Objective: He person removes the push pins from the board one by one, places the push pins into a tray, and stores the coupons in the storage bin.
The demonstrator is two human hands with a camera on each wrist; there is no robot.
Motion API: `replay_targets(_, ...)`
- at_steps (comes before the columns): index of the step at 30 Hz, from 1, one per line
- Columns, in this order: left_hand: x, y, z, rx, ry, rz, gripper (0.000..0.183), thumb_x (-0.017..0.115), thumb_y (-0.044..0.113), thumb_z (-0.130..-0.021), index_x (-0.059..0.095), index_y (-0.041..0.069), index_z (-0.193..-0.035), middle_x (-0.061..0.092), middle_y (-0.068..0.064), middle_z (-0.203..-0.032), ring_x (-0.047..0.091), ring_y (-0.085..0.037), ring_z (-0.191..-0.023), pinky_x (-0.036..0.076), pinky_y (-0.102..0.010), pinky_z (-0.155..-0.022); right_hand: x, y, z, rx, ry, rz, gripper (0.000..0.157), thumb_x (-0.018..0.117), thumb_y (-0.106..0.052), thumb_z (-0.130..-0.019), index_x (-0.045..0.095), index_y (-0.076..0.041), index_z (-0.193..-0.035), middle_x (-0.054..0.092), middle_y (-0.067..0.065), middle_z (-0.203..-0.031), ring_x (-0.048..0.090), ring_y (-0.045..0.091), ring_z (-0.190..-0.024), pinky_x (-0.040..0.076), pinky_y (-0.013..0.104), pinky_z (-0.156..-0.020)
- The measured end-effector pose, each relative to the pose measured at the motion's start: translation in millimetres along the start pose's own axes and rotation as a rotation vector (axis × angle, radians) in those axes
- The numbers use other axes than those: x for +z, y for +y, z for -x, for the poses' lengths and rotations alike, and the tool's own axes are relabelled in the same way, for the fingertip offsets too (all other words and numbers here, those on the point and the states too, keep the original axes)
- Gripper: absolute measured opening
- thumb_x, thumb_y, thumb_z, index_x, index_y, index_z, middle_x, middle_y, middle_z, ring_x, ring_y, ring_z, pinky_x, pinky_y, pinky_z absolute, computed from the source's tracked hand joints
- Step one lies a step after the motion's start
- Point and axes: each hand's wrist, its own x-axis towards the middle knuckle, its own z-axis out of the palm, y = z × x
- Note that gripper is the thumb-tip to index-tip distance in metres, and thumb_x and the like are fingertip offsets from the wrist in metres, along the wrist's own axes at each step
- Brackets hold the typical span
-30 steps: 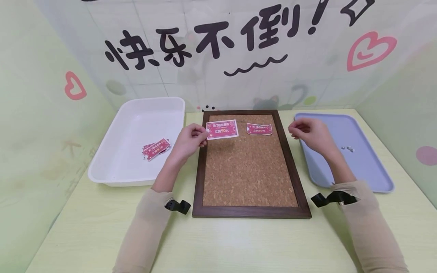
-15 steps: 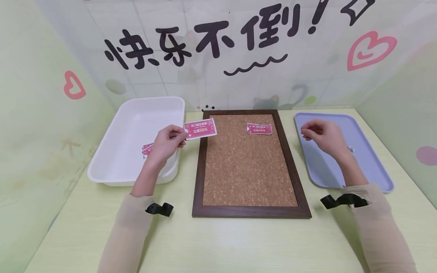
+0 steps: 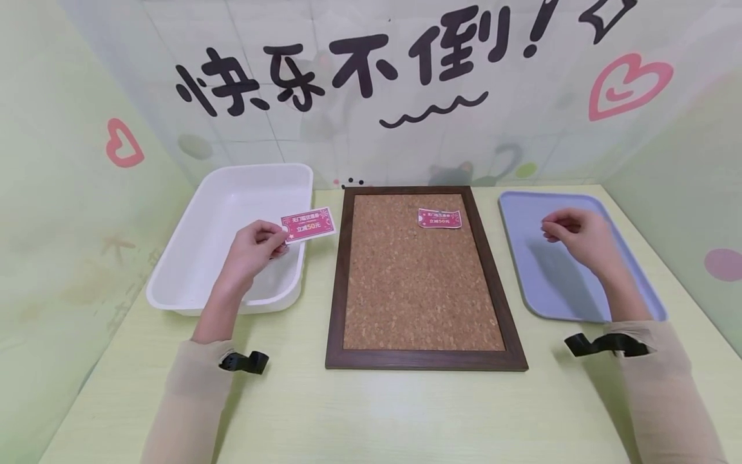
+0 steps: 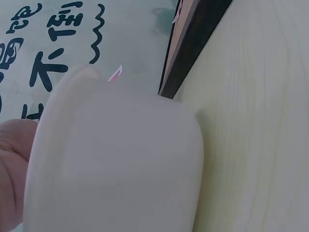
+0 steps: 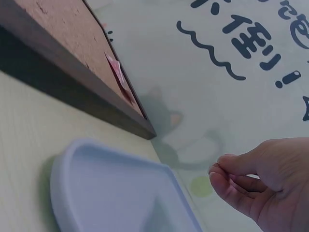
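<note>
Behind the far edge of the wood-grained surface (image 3: 377, 419), a back wall (image 3: 406, 158) is showing large black Chinese lettering (image 3: 364, 71), with a wavy black line (image 3: 435, 111) running beneath its right half and a four-pointed star outline (image 3: 605, 21) sitting at its end. A smiling pink heart (image 3: 632, 89) is hanging below. Lower down, a grey cat silhouette (image 3: 451, 175) is raising a curled tail beside a green dot (image 3: 526, 170). Along the left edge, a green wall (image 3: 58, 193) is bearing a plain pink heart (image 3: 124, 143); along the right, a second green wall (image 3: 690, 193) is displaying a mauve dot (image 3: 724, 265).
</note>
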Motion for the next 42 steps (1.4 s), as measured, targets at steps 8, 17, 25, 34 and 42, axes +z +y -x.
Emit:
replay_targets(8, -15.3, -12.5, 0.0, -0.025, 0.021, -0.034, 0.035, 0.060, 0.020, -0.103, 0.054, -0.009, -0.123, 0.058, -0.021, -0.109, 0.061, -0.016, -0.087, 0.056, -0.023, -0.078, -21.9, 19, 11, 0.098, 0.044, 0.077, 0.025, 0.065, -0.012, -0.098, 0.068, 0.010, -0.109, 0.065, -0.026, -0.071, 0.061, -0.011, -0.063, 0.045, 0.012, -0.056)
replay_targets(17, -31.7, -27.2, 3.7, -0.053, 0.049, -0.137, 0.038, 0.058, 0.025, -0.104, 0.054, -0.006, -0.124, 0.057, -0.016, -0.107, 0.055, -0.015, -0.086, 0.052, -0.024, -0.070, -40.0, 44, 15, 0.223, 0.043, 0.034, 0.025, 0.065, -0.017, -0.099, 0.067, 0.007, -0.105, 0.062, -0.027, -0.068, 0.060, -0.006, -0.061, 0.045, 0.014, -0.055)
replay_targets(25, -45.1, -36.6, 4.3, -0.099, 0.033, -0.115, 0.040, 0.057, 0.022, -0.104, 0.051, -0.009, -0.127, 0.057, -0.017, -0.109, 0.061, -0.012, -0.084, 0.057, -0.024, -0.080, -53.6, 63, 23, 0.367, 0.056, -0.065, 0.014, 0.068, -0.017, -0.097, 0.074, -0.021, -0.085, 0.065, -0.024, -0.063, 0.064, -0.006, -0.060, 0.045, 0.008, -0.059)
replay_targets(34, -56.1, -41.7, 3.4, -0.165, 0.025, -0.164, 0.041, 0.056, 0.024, -0.105, 0.050, -0.008, -0.130, 0.062, -0.015, -0.106, 0.063, -0.016, -0.087, 0.057, -0.025, -0.079, -59.2, 80, 31, 0.452, 0.078, -0.043, 0.024, 0.069, -0.020, -0.095, 0.075, -0.025, -0.072, 0.064, -0.023, -0.058, 0.062, -0.007, -0.055, 0.043, 0.009, -0.056)
replay_targets(42, -56.6, -42.8, 1.8, -0.202, -0.003, -0.164, 0.042, 0.059, 0.021, -0.103, 0.050, -0.010, -0.131, 0.063, -0.013, -0.102, 0.063, -0.013, -0.081, 0.057, -0.025, -0.078, -60.7, 85, 31, 0.464, 0.046, 0.050, 0.020, 0.068, -0.024, -0.095, 0.073, -0.022, -0.076, 0.062, -0.023, -0.057, 0.061, -0.005, -0.055, 0.045, 0.013, -0.055)
